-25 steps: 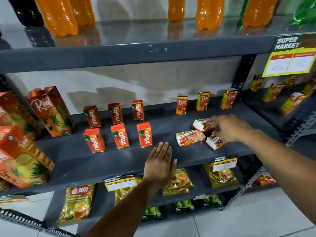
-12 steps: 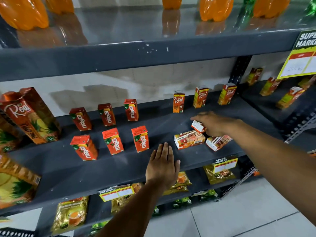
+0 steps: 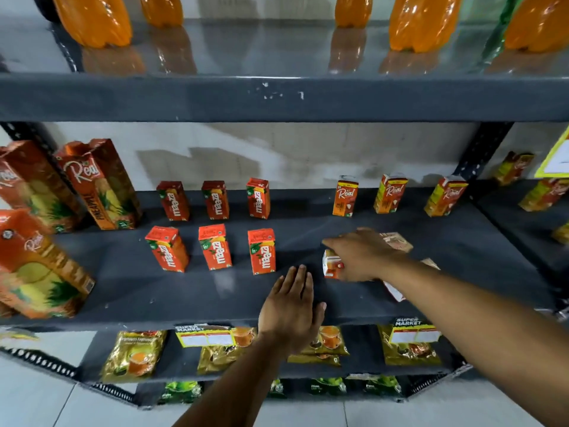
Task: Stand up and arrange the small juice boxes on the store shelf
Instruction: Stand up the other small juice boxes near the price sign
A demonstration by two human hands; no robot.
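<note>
Our right hand (image 3: 366,257) has its fingers clamped on a fallen juice box (image 3: 332,266), while our left hand (image 3: 291,306) rests on the shelf (image 3: 184,291), fingers flat and slightly apart.

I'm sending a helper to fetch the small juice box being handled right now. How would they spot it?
Find the dark grey middle shelf with two rows of upright red Maaza boxes. Just right of the front row, the right hand covers a small white-and-orange juice box. Unlike those standing red neighbours, it lies on its side, pale end facing left.
</note>
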